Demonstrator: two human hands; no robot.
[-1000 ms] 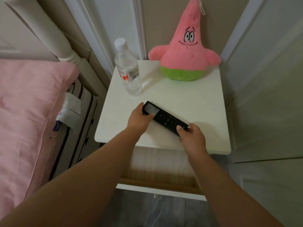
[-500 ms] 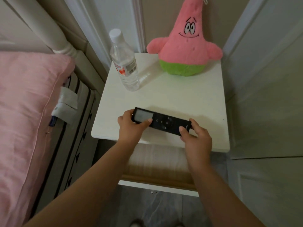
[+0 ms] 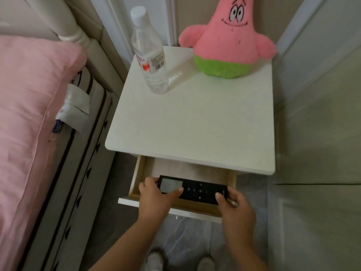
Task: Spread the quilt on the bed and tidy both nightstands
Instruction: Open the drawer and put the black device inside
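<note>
Left hand (image 3: 154, 194) and right hand (image 3: 232, 202) pinch remote (image 3: 195, 189) ends, seemingly over open drawer (image 3: 140, 169).

Dim, flat indoor light, no hard glare. Brightest surface is the white square nightstand top (image 3: 195, 122), above the two-handed grip; soft shadows trail right of the clear plastic water bottle (image 3: 151, 55) and under the pink star-shaped plush toy (image 3: 228, 42). Open wooden drawer (image 3: 195, 167) interior is shaded beneath the top's overhang. Floor below the grip is dark and murky. Slight overall softness; wide-angle bending of wall lines at the edges.
</note>
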